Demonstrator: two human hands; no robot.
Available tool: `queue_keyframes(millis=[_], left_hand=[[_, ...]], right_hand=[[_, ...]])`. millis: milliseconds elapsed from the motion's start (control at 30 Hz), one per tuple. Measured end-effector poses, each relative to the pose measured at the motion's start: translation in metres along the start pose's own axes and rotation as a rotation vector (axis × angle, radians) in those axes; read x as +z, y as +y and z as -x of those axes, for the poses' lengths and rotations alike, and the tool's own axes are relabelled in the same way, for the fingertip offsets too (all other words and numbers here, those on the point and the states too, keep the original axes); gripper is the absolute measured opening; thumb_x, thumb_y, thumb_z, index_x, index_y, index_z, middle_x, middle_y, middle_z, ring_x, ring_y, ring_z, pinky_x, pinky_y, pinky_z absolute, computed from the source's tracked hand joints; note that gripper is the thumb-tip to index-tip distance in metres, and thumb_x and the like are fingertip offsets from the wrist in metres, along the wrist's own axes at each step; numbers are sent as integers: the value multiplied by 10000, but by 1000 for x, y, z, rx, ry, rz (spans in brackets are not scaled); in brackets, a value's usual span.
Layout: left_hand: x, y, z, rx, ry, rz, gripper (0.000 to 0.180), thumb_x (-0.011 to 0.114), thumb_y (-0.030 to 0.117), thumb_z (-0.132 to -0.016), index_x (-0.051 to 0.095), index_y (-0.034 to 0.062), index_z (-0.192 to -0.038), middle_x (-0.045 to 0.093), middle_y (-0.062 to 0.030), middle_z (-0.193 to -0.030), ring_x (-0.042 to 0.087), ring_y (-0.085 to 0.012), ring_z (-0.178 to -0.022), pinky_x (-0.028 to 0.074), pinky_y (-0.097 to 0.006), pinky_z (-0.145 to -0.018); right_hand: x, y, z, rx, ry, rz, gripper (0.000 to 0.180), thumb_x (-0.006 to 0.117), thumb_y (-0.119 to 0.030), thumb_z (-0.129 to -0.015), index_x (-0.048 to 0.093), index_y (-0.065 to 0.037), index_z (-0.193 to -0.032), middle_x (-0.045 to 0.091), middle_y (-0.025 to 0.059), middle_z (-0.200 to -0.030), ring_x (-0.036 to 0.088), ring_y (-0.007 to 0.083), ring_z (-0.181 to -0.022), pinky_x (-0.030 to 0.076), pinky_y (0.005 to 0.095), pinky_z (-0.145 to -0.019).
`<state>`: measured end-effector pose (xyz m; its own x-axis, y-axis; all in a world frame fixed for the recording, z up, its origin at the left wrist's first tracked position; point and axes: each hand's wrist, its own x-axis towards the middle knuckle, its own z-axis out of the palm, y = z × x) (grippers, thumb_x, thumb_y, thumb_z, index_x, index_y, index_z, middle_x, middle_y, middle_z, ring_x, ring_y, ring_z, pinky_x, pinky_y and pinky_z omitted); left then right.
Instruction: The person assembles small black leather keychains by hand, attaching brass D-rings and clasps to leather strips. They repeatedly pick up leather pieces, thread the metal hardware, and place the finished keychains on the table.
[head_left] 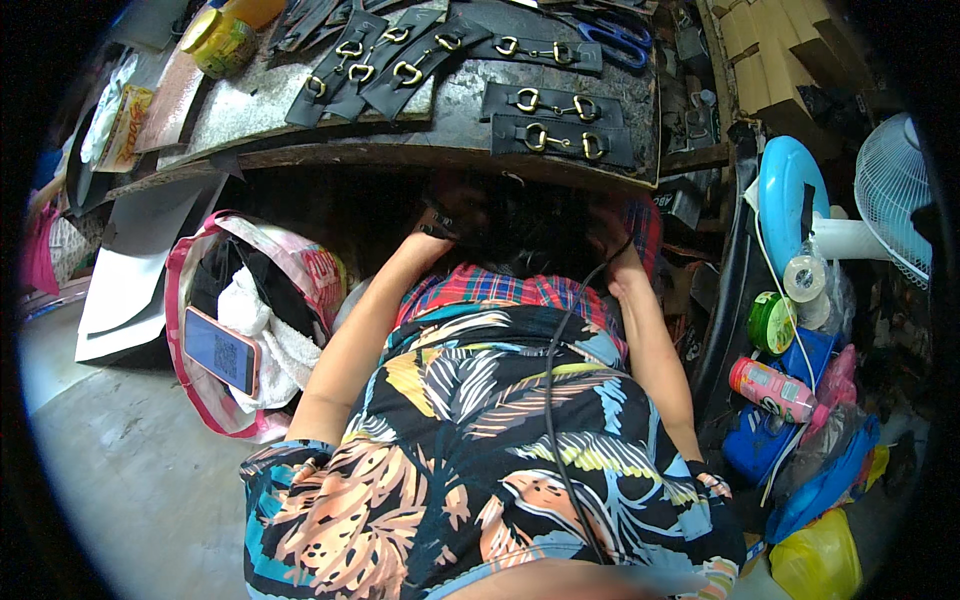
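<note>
Both hands under workbench (400, 155), phone (221, 349), towel (262, 330) in bag (195, 400)

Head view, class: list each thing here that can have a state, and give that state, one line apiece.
left hand: under the bench edge, grip hidden in shadow
right hand: under the bench edge, grip unclear
phone: screen lit, lying in the bag
striped bag: open
scissors: shut, flat on the bench
pink bottle: capped, lying on its side
fan: upright, spin unclear
</note>
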<state>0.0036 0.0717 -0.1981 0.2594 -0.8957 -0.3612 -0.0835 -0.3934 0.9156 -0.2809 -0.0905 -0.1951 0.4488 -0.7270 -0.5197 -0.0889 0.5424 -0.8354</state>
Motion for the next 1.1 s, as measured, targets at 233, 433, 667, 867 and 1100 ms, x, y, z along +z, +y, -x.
queue_keyframes(millis=[233, 433, 667, 867, 1100], left_hand=[[-1, 11, 7, 62, 20, 173, 389, 690, 211, -949, 637, 71, -1307, 644, -123, -1314, 590, -247, -1191, 446, -362, -1047], [-12, 36, 23, -82, -16, 319, 346, 632, 144, -964, 660, 13, -1283, 697, -101, -1227, 624, -208, -1093, 465, -318, -966], [-27, 44, 20, -228, -5, 419, 347, 600, 57, -940, 655, -7, -1277, 690, -114, -1233, 625, -204, -1090, 465, -299, -961], [-18, 35, 21, -45, 36, 162, 362, 586, 93, -970, 630, 7, -1320, 676, -125, -1275, 594, -241, -1199, 421, -325, -1066], [-22, 31, 18, -39, 39, 93, 366, 621, 169, -990, 639, -5, -1312, 682, -112, -1264, 602, -209, -1174, 419, -307, -1053]], right_hand=[[14, -5, 35, -160, 11, -62, 471, 648, 37, -916, 566, -73, -1367, 625, 40, -1260, 593, 162, -1147, 504, 304, -985], [28, -35, 64, -244, -64, -115, 505, 686, 61, -829, 558, -28, -1309, 658, 66, -1184, 645, 173, -1084, 506, 286, -960], [48, -46, 77, -282, -83, -139, 457, 734, 27, -816, 569, -47, -1235, 657, 17, -1023, 638, 122, -971, 489, 251, -912], [40, -38, 77, -293, -27, -8, 448, 725, 29, -834, 570, -64, -1245, 646, 13, -1059, 619, 113, -991, 474, 247, -922], [39, -32, 67, -320, -48, 122, 427, 670, 98, -868, 550, -70, -1241, 609, 9, -1097, 592, 123, -1022, 477, 264, -926]])
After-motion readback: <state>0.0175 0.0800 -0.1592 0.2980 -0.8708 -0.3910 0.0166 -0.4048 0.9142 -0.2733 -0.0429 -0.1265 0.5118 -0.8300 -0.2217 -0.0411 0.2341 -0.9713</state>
